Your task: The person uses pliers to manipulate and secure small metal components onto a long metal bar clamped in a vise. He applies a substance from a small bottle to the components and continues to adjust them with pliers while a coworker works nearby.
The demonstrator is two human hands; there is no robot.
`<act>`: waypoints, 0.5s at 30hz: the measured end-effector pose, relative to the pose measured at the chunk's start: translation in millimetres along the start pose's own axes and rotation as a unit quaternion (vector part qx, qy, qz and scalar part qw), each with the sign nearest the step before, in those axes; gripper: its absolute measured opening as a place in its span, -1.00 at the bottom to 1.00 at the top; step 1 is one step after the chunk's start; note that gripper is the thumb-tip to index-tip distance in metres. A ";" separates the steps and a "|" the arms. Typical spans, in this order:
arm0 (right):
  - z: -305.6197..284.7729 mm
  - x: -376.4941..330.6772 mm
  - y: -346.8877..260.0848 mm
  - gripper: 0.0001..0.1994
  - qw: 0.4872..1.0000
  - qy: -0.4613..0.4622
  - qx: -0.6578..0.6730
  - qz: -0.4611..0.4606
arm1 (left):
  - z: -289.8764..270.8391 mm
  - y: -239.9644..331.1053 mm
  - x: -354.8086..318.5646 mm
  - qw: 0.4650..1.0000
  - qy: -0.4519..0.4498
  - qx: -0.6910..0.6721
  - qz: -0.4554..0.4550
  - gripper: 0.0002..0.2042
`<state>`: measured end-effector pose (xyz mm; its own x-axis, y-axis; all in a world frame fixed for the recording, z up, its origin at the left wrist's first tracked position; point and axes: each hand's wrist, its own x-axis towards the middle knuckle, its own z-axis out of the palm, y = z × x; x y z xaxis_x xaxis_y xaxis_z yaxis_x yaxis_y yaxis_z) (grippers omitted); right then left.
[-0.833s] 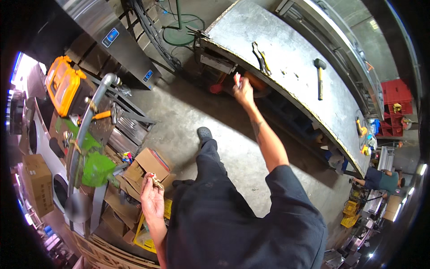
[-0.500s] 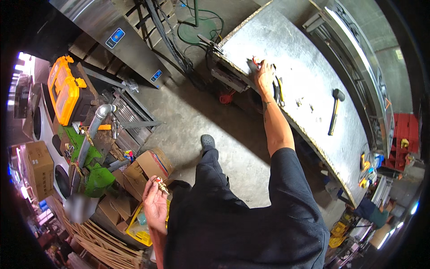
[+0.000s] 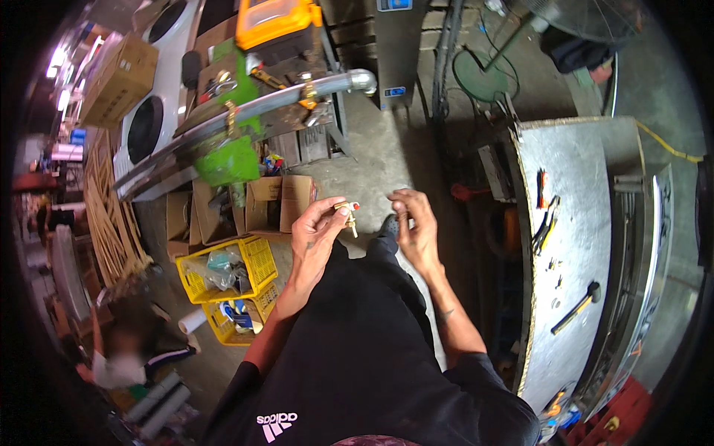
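My left hand [image 3: 312, 236] pinches a small brass valve fitting [image 3: 351, 215] with a red and white part at its top and a thin stem pointing down. Close by on the right, my right hand [image 3: 418, 234] is raised with its thumb and fingertips curled together. Whatever lies between those fingers is too small or hidden to make out. The two hands are apart, above my legs. To the right on the metal table [image 3: 573, 152] lie a red-handled tool [image 3: 541, 187], pliers [image 3: 547, 227], small brass pieces [image 3: 552, 264] and a black-headed hammer [image 3: 578, 308].
On the left, a grey pipe [image 3: 279, 99] with brass valves runs across a green stand [image 3: 230, 162]. Cardboard boxes [image 3: 264, 202] and yellow crates [image 3: 259, 267] stand below it. Another person [image 3: 123, 364] is low at the left. A fan base [image 3: 480, 78] stands beyond the table.
My view has turned toward the pipe on the left. My right hand has left the table and come near my left hand, which still holds the brass valve fitting.
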<state>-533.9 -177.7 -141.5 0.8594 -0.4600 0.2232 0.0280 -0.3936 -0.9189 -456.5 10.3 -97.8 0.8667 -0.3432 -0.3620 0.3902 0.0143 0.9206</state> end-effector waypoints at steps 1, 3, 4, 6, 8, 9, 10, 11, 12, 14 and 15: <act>9.0 -0.2 -27.8 -0.70 0.999 -0.043 0.016 0.006 | -10.4 0.7 -2.9 0.999 0.019 -0.002 0.027 -0.76; 30.2 -3.8 -59.3 -0.41 0.994 -0.107 0.024 -0.006 | -32.9 5.2 -6.8 0.997 0.043 0.026 0.060 -0.75; 43.1 -6.5 -67.2 -0.41 0.991 -0.128 -0.002 -0.024 | -45.0 6.5 -9.5 0.995 0.054 0.041 0.074 -0.74; 65.9 -7.6 -83.6 -0.39 0.983 -0.157 -0.051 -0.079 | -70.1 6.5 -14.2 0.993 0.062 0.022 0.093 -0.74; 91.2 -11.7 -95.6 -0.38 0.982 -0.163 -0.051 -0.081 | -96.6 8.6 -19.1 0.992 0.066 0.012 0.106 -0.75; 103.7 -13.7 -100.7 -0.38 0.981 -0.166 -0.052 -0.082 | -109.9 9.6 -21.6 0.992 0.067 0.010 0.110 -0.76; 115.1 -15.7 -107.5 -0.37 0.980 -0.175 -0.052 -0.072 | -123.0 11.1 -23.5 0.991 0.068 0.008 0.113 -0.76; 125.8 -17.7 -114.9 -0.37 0.980 -0.183 -0.053 -0.063 | -136.0 12.8 -24.5 0.990 0.070 0.004 0.120 -0.76; 136.5 -21.9 -121.3 -0.36 0.979 -0.189 -0.053 -0.049 | -149.2 13.9 -26.3 0.990 0.071 0.001 0.123 -0.76; 158.4 -26.8 -131.6 -0.34 0.977 -0.180 -0.075 -0.090 | -173.3 15.5 -30.6 0.989 0.076 0.004 0.125 -0.76; 168.6 -29.0 -136.0 -0.34 0.975 -0.173 -0.084 -0.109 | -184.7 16.6 -32.8 0.989 0.080 0.012 0.122 -0.75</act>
<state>-476.5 23.3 -77.8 0.9639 -0.0658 0.2581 0.1710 -0.5900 -0.7891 -421.0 195.2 -97.6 0.9731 -0.1790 -0.1449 0.1571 0.0556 0.9860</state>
